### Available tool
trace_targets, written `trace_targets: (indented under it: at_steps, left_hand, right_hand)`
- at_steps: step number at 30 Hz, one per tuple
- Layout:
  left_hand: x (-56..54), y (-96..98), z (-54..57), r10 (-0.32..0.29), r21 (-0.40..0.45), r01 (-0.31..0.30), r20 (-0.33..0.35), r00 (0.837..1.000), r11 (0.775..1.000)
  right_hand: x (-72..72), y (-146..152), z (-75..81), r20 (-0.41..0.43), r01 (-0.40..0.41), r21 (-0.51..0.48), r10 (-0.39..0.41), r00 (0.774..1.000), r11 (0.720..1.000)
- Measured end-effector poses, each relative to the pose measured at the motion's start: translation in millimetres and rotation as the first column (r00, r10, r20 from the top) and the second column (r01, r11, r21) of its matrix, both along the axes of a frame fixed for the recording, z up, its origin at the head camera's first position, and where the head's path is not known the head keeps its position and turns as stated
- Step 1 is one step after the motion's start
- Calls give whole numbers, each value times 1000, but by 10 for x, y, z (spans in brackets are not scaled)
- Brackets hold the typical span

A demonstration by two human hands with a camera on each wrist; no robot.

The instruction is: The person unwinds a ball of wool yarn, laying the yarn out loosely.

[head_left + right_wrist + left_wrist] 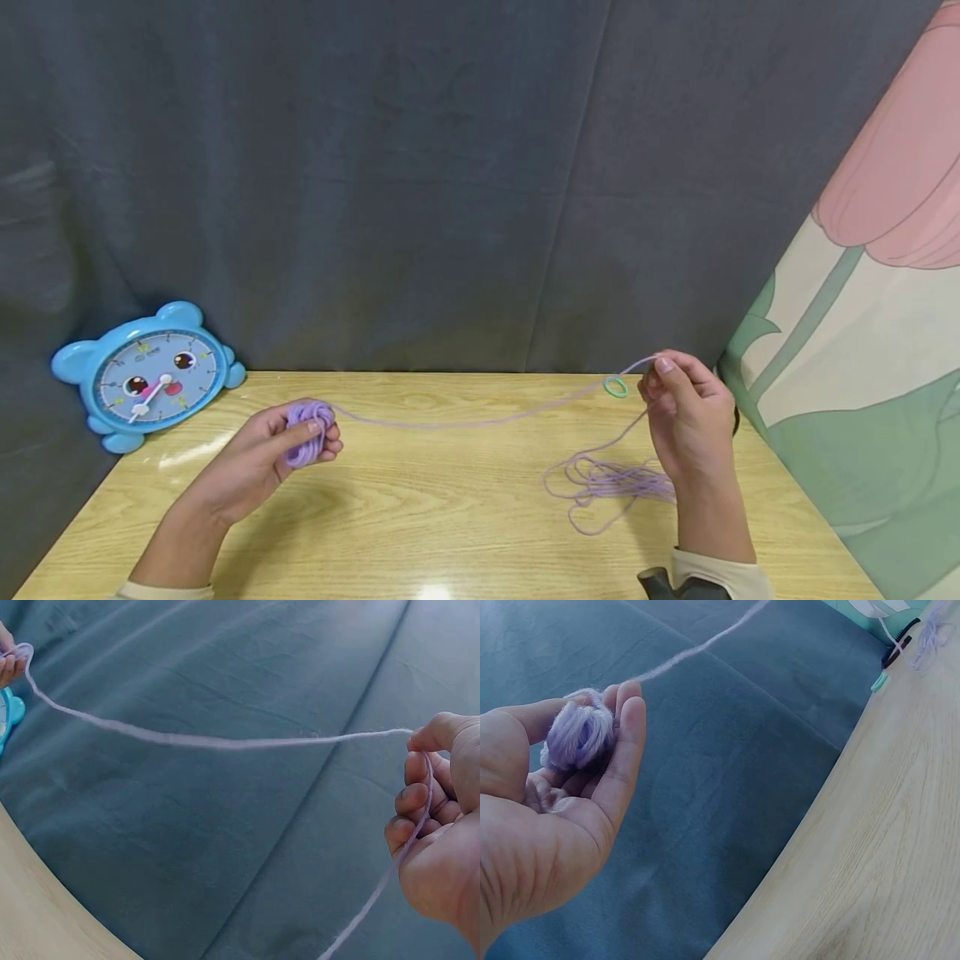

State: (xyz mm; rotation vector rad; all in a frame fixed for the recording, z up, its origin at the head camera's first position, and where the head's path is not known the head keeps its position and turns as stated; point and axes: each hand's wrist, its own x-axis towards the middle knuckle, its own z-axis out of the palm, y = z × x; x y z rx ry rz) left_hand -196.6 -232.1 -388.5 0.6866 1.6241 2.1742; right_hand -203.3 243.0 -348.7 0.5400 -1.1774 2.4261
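A small wound bundle of purple yarn (303, 446) is held in my left hand (258, 454), thumb across its front and fingers behind. In the left wrist view the bundle (577, 739) lies between thumb and curved fingers. From it a single yarn strand (450, 426) sags slightly across to my right hand (693, 417), which pinches it between thumb and index finger. Past the pinch, the strand (375, 892) runs down along the palm in the right wrist view. On the table below lies a loose tangle of the same yarn (611, 482), partly hidden by the right wrist.
A blue bear-shaped toy clock (157, 379) stands at the table's back left. A green ring (616, 387) lies near the back edge, beside the right hand. Behind the wooden table (420, 517) hangs a dark curtain (420, 183); a flower-patterned cloth (885, 333) is at the right.
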Motion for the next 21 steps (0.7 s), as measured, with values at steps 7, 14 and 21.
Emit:
trace_targets:
  at_steps: [7, 14, 21]
  left_hand:
    - [-12, 19, -9, 21, -25, -20, 13, 1000, 999]
    - [-24, 22, -21, 23, -26, -23, 16, 1000, 999]
    - [-18, 4, -14, 43, -34, -42, 21, 999, 999]
  right_hand:
    - [30, 84, 28, 35, 32, -36, -31, 999, 999]
    - [50, 191, 31, 10, 36, -44, -36, 999, 998]
    - [33, 345, -37, 9, 69, -16, -69, 998, 998]
